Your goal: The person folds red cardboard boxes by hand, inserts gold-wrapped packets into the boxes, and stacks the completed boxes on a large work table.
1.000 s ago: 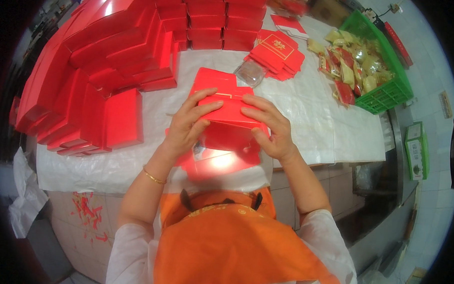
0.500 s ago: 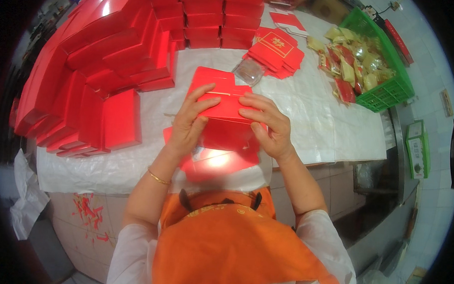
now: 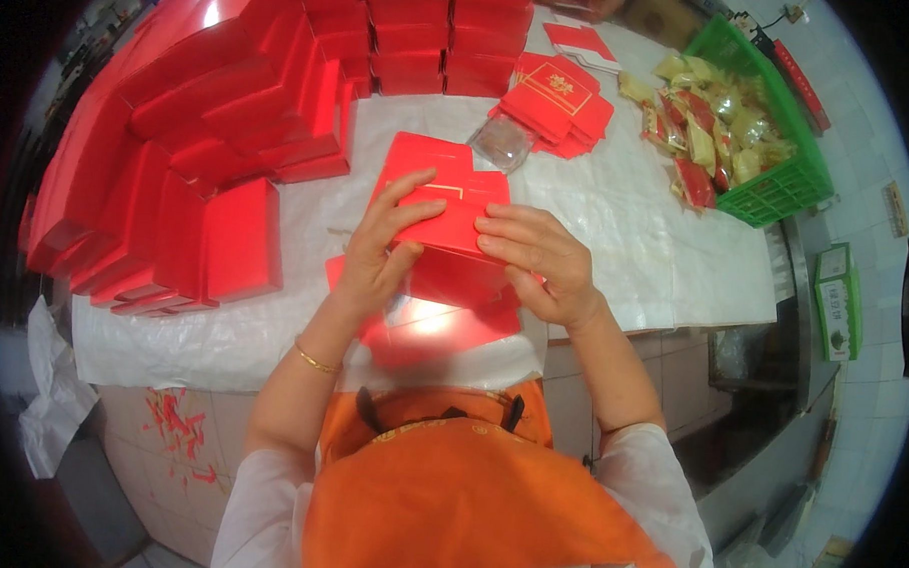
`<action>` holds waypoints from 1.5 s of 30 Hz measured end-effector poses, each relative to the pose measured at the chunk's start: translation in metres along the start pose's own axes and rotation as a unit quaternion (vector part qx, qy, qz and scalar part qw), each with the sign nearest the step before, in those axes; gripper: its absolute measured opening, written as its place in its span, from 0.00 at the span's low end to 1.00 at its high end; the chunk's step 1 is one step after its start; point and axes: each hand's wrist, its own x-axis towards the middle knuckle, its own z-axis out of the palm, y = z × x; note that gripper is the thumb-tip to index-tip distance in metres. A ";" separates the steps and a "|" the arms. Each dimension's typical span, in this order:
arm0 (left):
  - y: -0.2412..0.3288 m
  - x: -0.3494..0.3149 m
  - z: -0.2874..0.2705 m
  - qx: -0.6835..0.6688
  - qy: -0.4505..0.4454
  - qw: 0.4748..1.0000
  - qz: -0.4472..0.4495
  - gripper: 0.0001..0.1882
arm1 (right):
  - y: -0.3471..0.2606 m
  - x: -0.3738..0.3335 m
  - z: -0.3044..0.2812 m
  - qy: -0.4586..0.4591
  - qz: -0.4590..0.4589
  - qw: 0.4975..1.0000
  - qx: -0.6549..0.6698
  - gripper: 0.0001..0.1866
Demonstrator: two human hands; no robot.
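Observation:
Between my hands is a red cardboard box (image 3: 460, 272), tilted over the near part of the table. My left hand (image 3: 384, 236) grips its left side, fingers across the top flap and thumb at the front edge. On the right side, my right hand (image 3: 543, 259) presses its fingers on the top edge, with the thumb lower down. Flat red cardboard (image 3: 443, 329) lies beneath the box. Just beyond it, a clear packet (image 3: 501, 142) rests beside a pile of flat red cards with gold print (image 3: 556, 99).
Stacked red boxes (image 3: 403, 42) fill the table's back and left. At the right, a green crate (image 3: 773, 180) has wrapped snack packets (image 3: 710, 133) in and beside it. A white sheet (image 3: 636, 260) covers the table. Red scraps (image 3: 177, 425) lie on the floor at left.
My right hand has shifted slightly right and down along the box's top edge, its thumb lower. My left hand stays nearly where it was on the box.

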 end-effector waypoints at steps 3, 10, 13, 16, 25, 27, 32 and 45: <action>-0.005 0.000 0.002 -0.005 -0.004 1.000 -0.007 0.19 | 0.008 -0.005 0.000 -0.010 -0.015 1.000 -0.008 0.26; -0.006 0.001 0.004 -0.055 0.012 0.998 -0.013 0.18 | -0.004 -0.004 -0.005 -0.053 -0.015 0.997 -0.059 0.25; -0.009 0.001 0.004 -0.086 0.011 0.996 0.003 0.17 | -0.007 -0.002 -0.005 -0.051 -0.012 0.996 -0.077 0.24; -0.011 -0.001 0.003 -0.098 0.014 0.995 0.007 0.16 | -0.019 0.005 0.002 -0.027 0.017 0.995 -0.093 0.23; -0.014 -0.013 0.002 -0.003 0.022 1.000 0.009 0.33 | -0.028 0.012 0.017 -0.016 0.024 0.982 -0.184 0.29; -0.016 -0.032 0.013 -0.095 0.025 0.989 -0.109 0.43 | -0.026 0.008 0.024 0.042 0.091 0.989 -0.110 0.35; -0.022 -0.074 0.017 0.075 -0.073 0.973 -0.204 0.53 | -0.017 -0.022 0.054 0.164 0.254 0.950 0.075 0.40; -0.008 -0.149 -0.049 -0.099 0.261 0.901 -0.332 0.25 | -0.041 -0.014 0.084 -0.024 0.297 0.936 0.189 0.35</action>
